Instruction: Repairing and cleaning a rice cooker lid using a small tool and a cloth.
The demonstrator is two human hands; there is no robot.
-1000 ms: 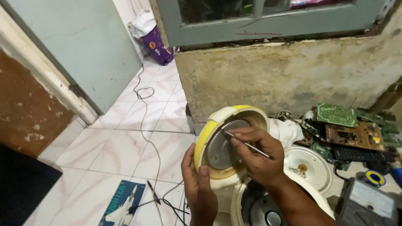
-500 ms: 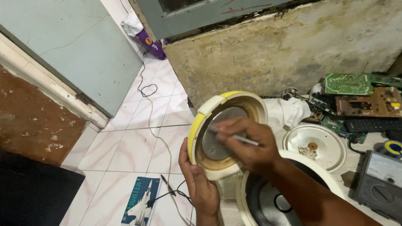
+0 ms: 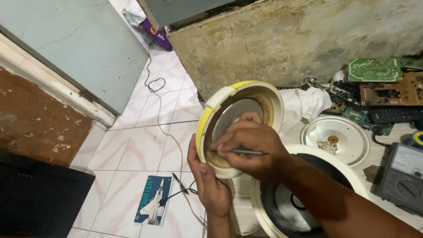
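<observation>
Left hand [image 3: 210,187] grips the yellow-rimmed lid [image 3: 238,125]; right hand [image 3: 251,147] fingers pinch a thin metal tool [image 3: 246,152], its tip hidden. A blue booklet [image 3: 153,200] lies on the floor.

Right hand [image 3: 251,143] covers the lid's [image 3: 240,94] centre and the tip of the thin tool [image 3: 246,152]; contact point not visible. Forearm hides part of the cooker [image 3: 308,152], which is cut by the bottom edge. Meter [image 3: 403,176] and circuit boards [image 3: 374,69] cut by the right edge.
</observation>
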